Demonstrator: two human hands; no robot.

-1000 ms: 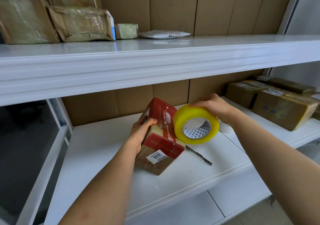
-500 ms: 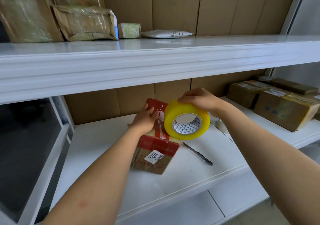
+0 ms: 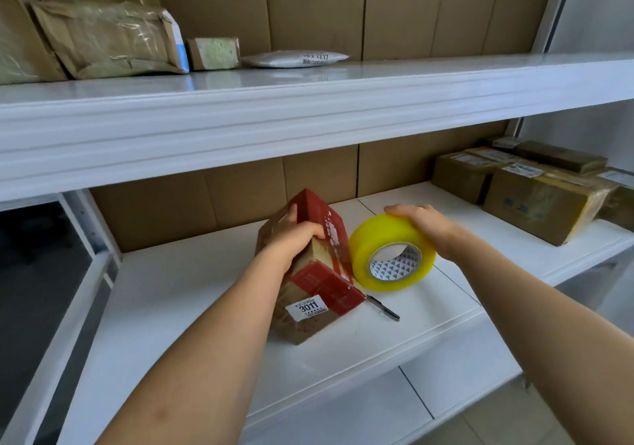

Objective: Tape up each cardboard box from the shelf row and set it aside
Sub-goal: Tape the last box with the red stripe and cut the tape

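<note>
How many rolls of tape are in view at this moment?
1. The yellow tape roll is under the right hand, against the red box held by the left hand. Others may be hidden.

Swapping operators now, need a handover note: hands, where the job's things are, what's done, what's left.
Left hand grips the top of the red and brown box, which stands tilted on the lower shelf.
Right hand holds the yellow tape roll against the box's right side.
A pen-like cutter lies on the shelf just beside the box; I cannot tell what tool it is.
Done: wrapped boxes sit at the right end of the shelf.
Left: finish taping this box, cut the tape, set the box aside. Parcels on the upper shelf look wrapped already, but that is hard to confirm.
</note>
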